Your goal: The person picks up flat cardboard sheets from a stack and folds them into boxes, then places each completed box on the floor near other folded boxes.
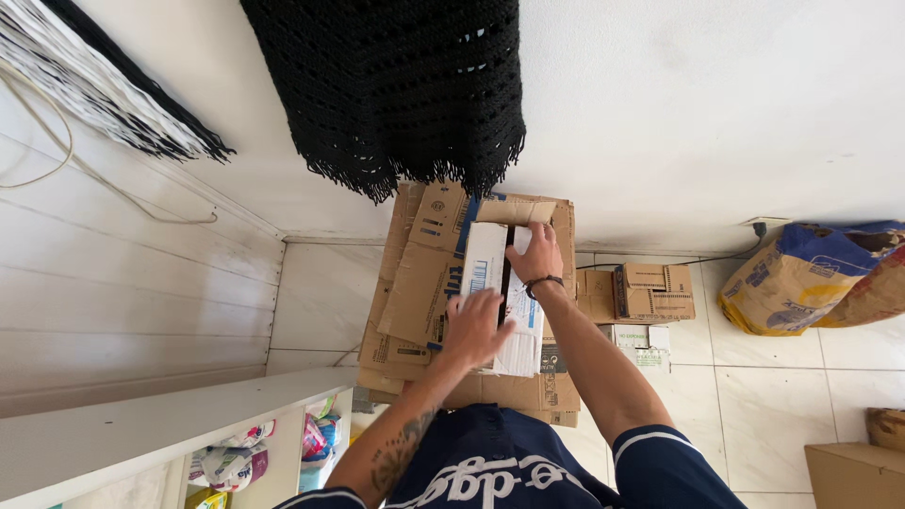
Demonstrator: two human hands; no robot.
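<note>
A white cardboard box (485, 259) with blue print lies on top of a stack of brown cardboard boxes (419, 283) against the wall. My left hand (471, 328) presses flat on the near end of its white flaps. My right hand (537, 254), with a dark band at the wrist, rests on the far end of the right flap (523, 330). A dark gap runs between the two flaps.
A black fringed knitted cloth (396, 85) hangs on the wall above the stack. Small cardboard boxes (650, 292) sit on the tiled floor to the right, beside a yellow and blue sack (801, 278). A white shelf (160, 429) with packets stands at lower left.
</note>
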